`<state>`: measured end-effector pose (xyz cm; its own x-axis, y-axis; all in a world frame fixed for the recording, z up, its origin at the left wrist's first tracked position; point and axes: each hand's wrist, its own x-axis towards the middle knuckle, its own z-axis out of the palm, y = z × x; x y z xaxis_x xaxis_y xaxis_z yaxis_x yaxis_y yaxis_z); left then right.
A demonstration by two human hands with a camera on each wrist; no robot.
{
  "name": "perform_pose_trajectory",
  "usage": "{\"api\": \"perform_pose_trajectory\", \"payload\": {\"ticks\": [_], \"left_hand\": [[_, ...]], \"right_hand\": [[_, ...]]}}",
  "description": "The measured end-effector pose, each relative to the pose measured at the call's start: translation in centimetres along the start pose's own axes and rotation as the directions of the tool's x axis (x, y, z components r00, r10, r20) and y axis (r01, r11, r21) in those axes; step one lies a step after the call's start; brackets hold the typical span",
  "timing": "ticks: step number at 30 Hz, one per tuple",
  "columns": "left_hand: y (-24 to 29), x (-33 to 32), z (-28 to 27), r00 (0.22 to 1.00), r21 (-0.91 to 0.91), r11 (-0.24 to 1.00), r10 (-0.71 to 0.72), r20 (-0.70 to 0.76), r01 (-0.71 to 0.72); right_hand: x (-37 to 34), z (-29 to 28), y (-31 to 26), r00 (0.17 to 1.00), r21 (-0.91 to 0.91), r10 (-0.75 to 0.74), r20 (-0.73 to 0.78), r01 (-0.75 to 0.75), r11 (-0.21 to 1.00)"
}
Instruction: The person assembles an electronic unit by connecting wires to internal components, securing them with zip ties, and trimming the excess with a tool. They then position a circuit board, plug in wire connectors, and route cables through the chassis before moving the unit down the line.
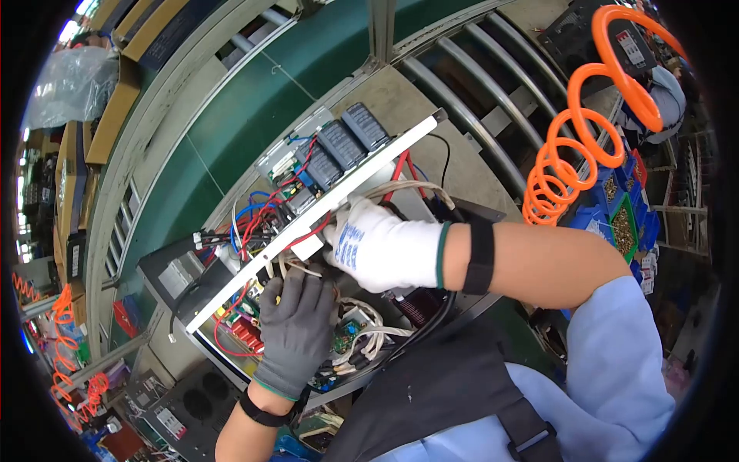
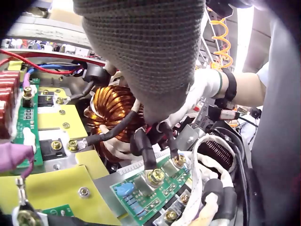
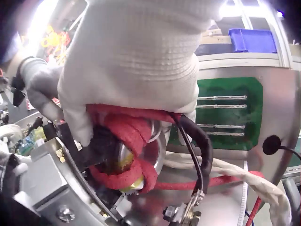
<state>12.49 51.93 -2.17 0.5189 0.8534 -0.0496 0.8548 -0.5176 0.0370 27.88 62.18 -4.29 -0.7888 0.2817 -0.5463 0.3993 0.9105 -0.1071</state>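
Crosswise, red sleeving spans the right hand.

Bright, fairly even light fills the head view, glinting along the steel rollers; its fisheye edges bend into black. Both wrist views show blown-out glare near the top and darkened corners.

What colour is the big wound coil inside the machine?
Shiny copper-orange: the coil shows best in the left wrist view.

left hand grey-gloved, fingers bent | right hand white-gloved, fingers curled | right elbow bent
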Motion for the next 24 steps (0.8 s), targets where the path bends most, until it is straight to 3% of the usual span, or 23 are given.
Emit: {"api": "perform_pose_trajectory", "payload": {"ticks": [5, 7, 8, 10, 14, 18, 19, 22, 24], "left_hand": [[0.2, -0.1, -0.1, 1.000, 0.018, 1.000, 0.001, 0.010, -0.001], [0.1, 0.0, -0.1, 1.000, 0.029, 1.000, 0.009, 0.011, -0.009], [0.1, 0.0, 0.0, 1.000, 0.035, 0.999, 0.009, 0.019, -0.010], [0.0, -0.2, 0.0, 0.999, 0.042, 0.999, 0.009, 0.033, -0.010], [-0.4, -0.1, 0.0, 0.999, 0.021, 1.000, 0.023, 0.040, -0.024], [-0.6, 0.6, -0.1, 0.998, 0.023, 0.998, 0.060, 0.035, -0.061], [-0.9, 0.7, -0.1, 0.997, 0.024, 0.997, 0.068, 0.033, -0.068], [-2.1, 0.5, 0.4, 0.986, -0.020, 0.992, 0.128, 0.106, -0.126], [-2.8, 0.3, 1.5, 0.986, -0.044, 0.985, 0.165, -0.003, -0.165]], "right_hand": [[-0.3, 0.8, -0.6, 0.992, -0.078, 0.051, -0.118, -0.060, 0.995], [-0.6, 1.3, 0.3, 0.987, 0.203, -0.007, -0.159, 0.040, 0.978], [-0.8, 2.1, 0.3, 0.987, 0.202, -0.007, -0.160, 0.040, 0.979], [-1.2, 3.6, 0.2, 0.853, 0.241, 0.016, -0.522, 0.130, 0.962], [-1.2, 2.9, 0.1, 0.935, 0.108, -0.047, -0.352, 0.090, 0.990], [-1.1, 1.1, -1.0, 0.979, -0.051, -0.005, -0.203, -0.006, 0.999], [-1.1, 1.2, -1.3, 0.955, -0.109, 0.007, -0.297, -0.041, 0.993], [-0.8, 1.7, -2.0, 0.958, -0.074, 0.065, -0.278, -0.088, 0.993], [-0.7, 1.7, -2.1, 0.956, -0.018, 0.128, -0.263, -0.137, 0.990]]}}
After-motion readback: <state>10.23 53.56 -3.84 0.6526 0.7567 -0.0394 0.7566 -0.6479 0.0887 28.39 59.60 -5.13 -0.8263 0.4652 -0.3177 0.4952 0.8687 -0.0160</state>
